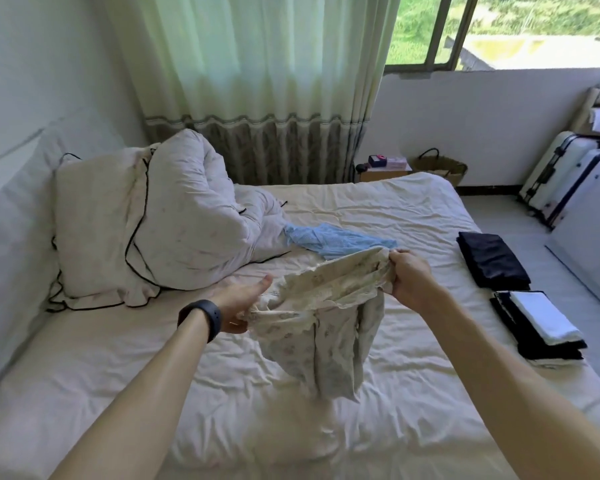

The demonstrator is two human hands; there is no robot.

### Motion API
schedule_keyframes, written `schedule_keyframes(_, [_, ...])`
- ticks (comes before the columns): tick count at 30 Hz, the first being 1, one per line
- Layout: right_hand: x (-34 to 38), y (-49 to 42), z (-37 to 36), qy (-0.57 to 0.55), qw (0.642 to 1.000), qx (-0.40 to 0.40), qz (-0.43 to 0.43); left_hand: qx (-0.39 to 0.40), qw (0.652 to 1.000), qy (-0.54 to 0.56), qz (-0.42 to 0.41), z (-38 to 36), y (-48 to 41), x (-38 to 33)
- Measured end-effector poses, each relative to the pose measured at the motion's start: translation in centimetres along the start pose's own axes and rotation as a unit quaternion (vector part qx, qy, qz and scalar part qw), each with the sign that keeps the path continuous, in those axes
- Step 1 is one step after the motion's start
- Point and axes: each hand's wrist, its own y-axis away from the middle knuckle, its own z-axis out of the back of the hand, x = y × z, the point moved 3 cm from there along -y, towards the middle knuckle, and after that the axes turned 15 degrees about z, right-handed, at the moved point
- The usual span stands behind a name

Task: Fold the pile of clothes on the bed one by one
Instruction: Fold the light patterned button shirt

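both hands, left hand and right hand, pinch cream floral garment by its top edge, lifted over the bed middle, likely to shake it flat.

A cream floral-print garment hangs crumpled above the bed's middle. A light-blue garment lies rumpled beyond it. Folded navy cloth and a black-and-white folded stack sit at the right edge.

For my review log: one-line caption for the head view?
Left hand and right hand hold a cream garment over the bed; a blue garment lies beyond, folded stacks at right.
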Motion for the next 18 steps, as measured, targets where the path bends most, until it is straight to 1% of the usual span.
schedule_keyframes(1, [-0.1, -0.1, -0.1, 0.015, 1.000, 0.002, 0.005, -0.004, 0.997, -0.078, -0.003, 0.1, -0.3, 0.1])
schedule_keyframes(3, [-0.2, -0.3, -0.3, 0.049, 0.998, 0.005, 0.025, -0.040, 0.971, -0.233, -0.026, 0.2, -0.7, -0.1])
schedule_keyframes(5, [-0.3, -0.2, -0.6, 0.112, 0.992, 0.016, 0.063, -0.134, 0.921, -0.363, -0.051, 0.3, -0.8, -1.0])
schedule_keyframes(6, [-0.2, 0.0, -0.7, 0.157, 0.983, 0.032, 0.090, -0.192, 0.888, -0.414, -0.065, 0.4, -0.6, -1.5])
schedule_keyframes(7, [0.0, 0.3, -0.8, 0.207, 0.970, 0.059, 0.117, -0.236, 0.864, -0.437, -0.080, 0.6, -0.3, -2.1])
schedule_keyframes(8, [0.3, 0.8, -0.8, 0.262, 0.950, 0.093, 0.143, -0.265, 0.859, -0.428, -0.099, 0.9, 0.1, -2.8])
schedule_keyframes(9, [0.5, 1.1, -0.8, 0.324, 0.920, 0.134, 0.172, -0.281, 0.865, -0.400, -0.112, 1.4, 0.6, -3.5])
schedule_keyframes(10, [0.7, 1.3, -0.8, 0.395, 0.879, 0.169, 0.208, -0.287, 0.874, -0.374, -0.117, 2.1, 1.1, -4.2])
schedule_keyframes(11, [0.9, 1.4, -0.8, 0.464, 0.831, 0.190, 0.243, -0.277, 0.890, -0.337, -0.135, 2.9, 1.8, -5.0])
schedule_keyframes(12, [1.4, 1.4, -0.8, 0.508, 0.794, 0.194, 0.272, -0.256, 0.911, -0.285, -0.156, 3.8, 2.2, -5.8])
schedule_keyframes(13, [1.9, 1.1, -0.7, 0.528, 0.777, 0.181, 0.289, -0.223, 0.933, -0.212, -0.185, 4.7, 2.6, -6.5])
schedule_keyframes(14, [2.6, 0.8, -0.7, 0.531, 0.775, 0.165, 0.302, -0.176, 0.957, -0.110, -0.202, 5.5, 3.2, -7.0])
schedule_keyframes(15, [3.5, 0.6, -0.8, 0.517, 0.785, 0.157, 0.304, -0.119, 0.972, 0.012, -0.204, 6.0, 3.8, -7.3])
schedule_keyframes(16, [4.3, 0.3, -1.1, 0.486, 0.803, 0.158, 0.307, -0.072, 0.974, 0.091, -0.195, 6.5, 4.1, -7.5])
schedule_keyframes(17, [5.0, 0.0, -1.4, 0.448, 0.826, 0.165, 0.300, -0.037, 0.973, 0.125, -0.189, 6.8, 4.3, -7.8])
schedule_keyframes(18, [5.5, -0.5, -1.8, 0.415, 0.844, 0.169, 0.295, -0.018, 0.974, 0.124, -0.190, 7.0, 4.6, -8.2])
